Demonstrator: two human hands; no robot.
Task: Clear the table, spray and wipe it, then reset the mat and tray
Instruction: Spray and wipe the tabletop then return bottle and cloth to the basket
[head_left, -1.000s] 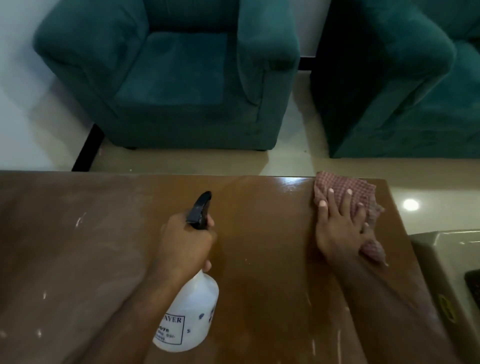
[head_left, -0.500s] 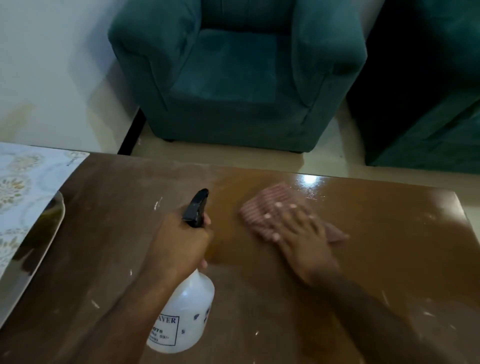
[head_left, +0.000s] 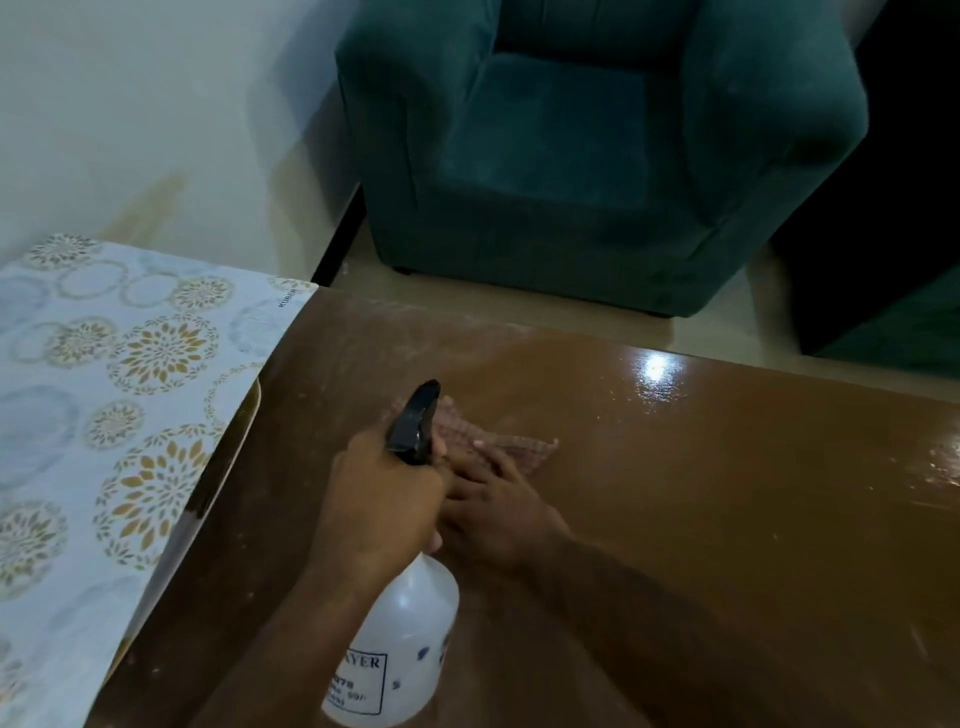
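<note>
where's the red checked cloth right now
Head view, mid-table: the red checked cloth lies flat under the right hand, just behind the white spray bottle's black nozzle.

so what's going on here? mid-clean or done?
Mid-clean. The person's right hand presses a red checked cloth flat on the brown table, wiping near its middle. The left hand holds a white spray bottle by its black trigger head, just in front of the cloth. The far part of the tabletop shines wet. A floral patterned mat sits off the table's left edge with a tray partly under it, so neither is reset yet.
</note>
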